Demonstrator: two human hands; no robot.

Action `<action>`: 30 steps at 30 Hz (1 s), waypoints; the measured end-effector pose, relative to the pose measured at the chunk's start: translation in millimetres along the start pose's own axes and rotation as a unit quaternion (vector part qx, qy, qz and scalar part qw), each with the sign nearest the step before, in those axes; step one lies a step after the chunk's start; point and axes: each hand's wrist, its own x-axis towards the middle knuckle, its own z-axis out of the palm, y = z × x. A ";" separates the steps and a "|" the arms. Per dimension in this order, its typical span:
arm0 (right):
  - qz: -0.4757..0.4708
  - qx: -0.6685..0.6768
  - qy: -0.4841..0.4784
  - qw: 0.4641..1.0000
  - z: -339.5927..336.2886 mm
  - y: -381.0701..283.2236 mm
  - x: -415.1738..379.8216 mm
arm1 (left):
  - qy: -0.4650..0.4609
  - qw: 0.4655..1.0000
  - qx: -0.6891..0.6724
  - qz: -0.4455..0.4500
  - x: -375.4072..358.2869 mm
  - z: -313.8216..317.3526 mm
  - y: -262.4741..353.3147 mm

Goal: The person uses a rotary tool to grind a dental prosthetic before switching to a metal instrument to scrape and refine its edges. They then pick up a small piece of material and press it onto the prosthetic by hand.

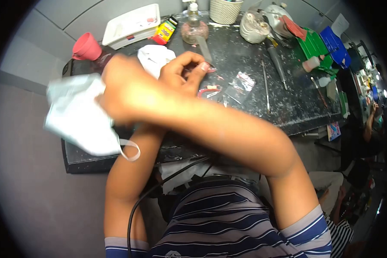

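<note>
My right arm crosses over the left one. My right hand [127,92], smeared by motion, grips a light blue-white face mask [79,114] at the left, its ear loop hanging down. Beyond the right forearm, my left hand [182,73] is closed in a pinch, thumb against forefinger; a small dark pink bit shows at the fingertips, and I cannot tell what it is. A flat metal blade [204,49] reaches close to those fingertips. Just below them lies a small pink curved piece [209,89] with a pale part, partly hidden by the forearm.
A pink cup [87,46], white tray [133,28], yellow-red box [165,30] and pump bottle [194,28] line the back. Clear plastic wrappers [241,84], a thin metal tool [265,88] and a dark-handled tool [277,62] lie right. Green [311,45] and blue bins [334,45] stand farther right.
</note>
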 end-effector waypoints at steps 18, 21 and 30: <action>0.173 0.200 -0.143 0.954 -7.1 -2.2 85.8 | -0.078 0.978 0.112 0.156 0.4 11.7 -50.9; 0.151 0.121 -0.229 0.954 16.6 -1.7 76.0 | -0.073 0.993 0.035 0.083 2.8 14.6 -29.7; -0.260 -0.174 0.092 0.945 -78.3 37.5 -11.4 | 0.022 0.989 0.111 0.098 5.1 -1.9 -22.0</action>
